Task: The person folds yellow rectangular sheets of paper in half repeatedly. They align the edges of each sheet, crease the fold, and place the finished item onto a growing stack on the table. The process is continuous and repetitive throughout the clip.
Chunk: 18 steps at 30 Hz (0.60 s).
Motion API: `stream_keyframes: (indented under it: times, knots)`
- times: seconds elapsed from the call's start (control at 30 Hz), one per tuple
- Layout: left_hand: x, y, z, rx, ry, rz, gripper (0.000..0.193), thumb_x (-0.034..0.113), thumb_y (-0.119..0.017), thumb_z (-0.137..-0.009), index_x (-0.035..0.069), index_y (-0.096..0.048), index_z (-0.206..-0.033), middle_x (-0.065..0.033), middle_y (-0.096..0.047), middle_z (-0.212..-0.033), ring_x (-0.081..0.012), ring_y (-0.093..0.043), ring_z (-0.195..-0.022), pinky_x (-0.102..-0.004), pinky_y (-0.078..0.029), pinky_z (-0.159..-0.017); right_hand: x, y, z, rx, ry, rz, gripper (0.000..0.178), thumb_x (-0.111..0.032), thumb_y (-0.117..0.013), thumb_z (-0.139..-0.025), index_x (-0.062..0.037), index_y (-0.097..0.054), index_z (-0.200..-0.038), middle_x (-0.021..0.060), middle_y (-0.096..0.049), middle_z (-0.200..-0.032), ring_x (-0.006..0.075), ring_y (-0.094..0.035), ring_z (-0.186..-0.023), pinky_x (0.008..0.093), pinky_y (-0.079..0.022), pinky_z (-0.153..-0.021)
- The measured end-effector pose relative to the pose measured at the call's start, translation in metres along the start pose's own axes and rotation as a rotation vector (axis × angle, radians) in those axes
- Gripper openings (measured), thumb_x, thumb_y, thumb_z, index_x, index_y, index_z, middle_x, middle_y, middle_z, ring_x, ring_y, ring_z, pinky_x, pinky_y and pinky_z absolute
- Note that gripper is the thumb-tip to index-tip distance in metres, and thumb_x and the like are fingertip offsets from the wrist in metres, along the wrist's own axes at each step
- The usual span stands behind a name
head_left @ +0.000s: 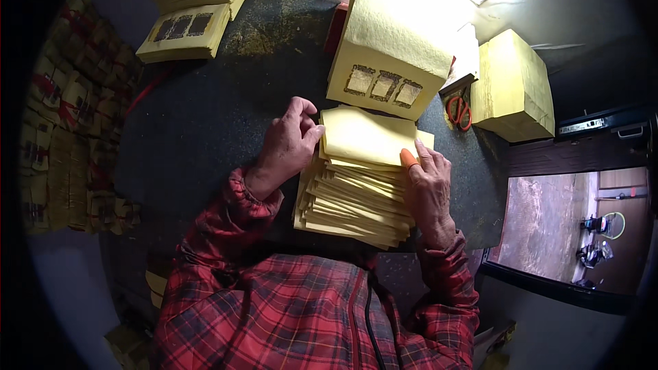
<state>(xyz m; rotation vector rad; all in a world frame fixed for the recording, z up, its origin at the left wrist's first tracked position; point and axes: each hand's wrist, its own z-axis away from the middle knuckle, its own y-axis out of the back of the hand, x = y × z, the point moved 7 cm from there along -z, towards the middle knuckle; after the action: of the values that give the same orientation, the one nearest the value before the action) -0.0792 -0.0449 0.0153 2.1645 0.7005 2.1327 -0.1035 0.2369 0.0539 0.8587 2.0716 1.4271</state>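
Observation:
A loose pile of folded yellow paper (pixel 356 192) fans out toward me at the table's near edge, its layers uneven. On its top lies a smooth folded sheet (pixel 367 133). My left hand (pixel 288 140) is at the pile's upper left corner, thumb tip close to the paper edge; its fingers are bent, with thumb and forefinger apart and nothing seen between them. At the right edge my right hand (pixel 430 188) grips the paper, an orange finger cover (pixel 409 159) pressed on top. Its lower fingers are partly hidden.
Behind the pile stands a yellow paper block (pixel 394 41) with dark printed frames. Orange-handled scissors (pixel 458 111) and another yellow block (pixel 514 85) are to the right. Printed paper stacks (pixel 185 31) occupy the far left; tied bundles (pixel 68 109) line the left side. The dark table (pixel 192 116) is scuffed.

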Motion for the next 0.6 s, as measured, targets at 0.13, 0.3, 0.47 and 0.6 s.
stream_keyframes:
  times: [0.13, 0.3, 0.47, 0.6]
  knots:
    - [0.079, 0.008, 0.007, 0.079, -0.353, -0.225, 0.040, 0.006, -0.077, -0.095, 0.004, -0.062, -0.131, -0.0174, -0.074, -0.113, -0.0316, -0.075, -0.106, -0.0435, -0.061, -0.092, -0.014, 0.009, -0.007, 0.018, -0.014, -0.074, 0.037, -0.010, -0.077, -0.088, -0.0041, -0.074, -0.125, 0.0268, -0.060, -0.150, 0.0409, -0.059, -0.134, 0.0541, -0.043, -0.114]
    - [0.116, -0.063, 0.016, -0.240, -0.676, -0.227, 0.038, 0.018, -0.073, -0.096, 0.003, -0.068, -0.130, -0.0224, -0.072, -0.126, -0.0419, -0.066, -0.127, -0.0528, -0.050, -0.113, -0.027, -0.008, -0.005, -0.023, 0.073, -0.123, 0.052, -0.021, -0.076, -0.092, -0.0026, -0.066, -0.140, 0.0244, -0.051, -0.159, 0.0420, -0.050, -0.146, 0.0624, -0.035, -0.120]
    - [0.027, -0.121, 0.029, -0.504, -0.558, -0.586, 0.036, 0.021, -0.066, -0.100, 0.004, -0.066, -0.132, -0.0201, -0.069, -0.138, -0.0386, -0.058, -0.141, -0.0615, -0.032, -0.126, -0.030, -0.046, 0.023, -0.132, 0.054, -0.178, 0.041, -0.021, -0.069, -0.101, -0.0032, -0.068, -0.137, 0.0186, -0.062, -0.149, 0.0410, -0.053, -0.144, 0.0587, -0.034, -0.122]
    - [0.005, -0.100, 0.031, -0.341, -0.566, -0.578, 0.036, 0.025, -0.065, -0.103, 0.006, -0.066, -0.134, -0.0193, -0.065, -0.148, -0.0359, -0.052, -0.150, -0.0666, -0.022, -0.130, 0.001, -0.023, 0.032, -0.033, -0.047, -0.209, 0.046, -0.021, -0.071, -0.100, -0.0018, -0.066, -0.142, 0.0208, -0.065, -0.142, 0.0399, -0.059, -0.133, 0.0548, -0.042, -0.116]
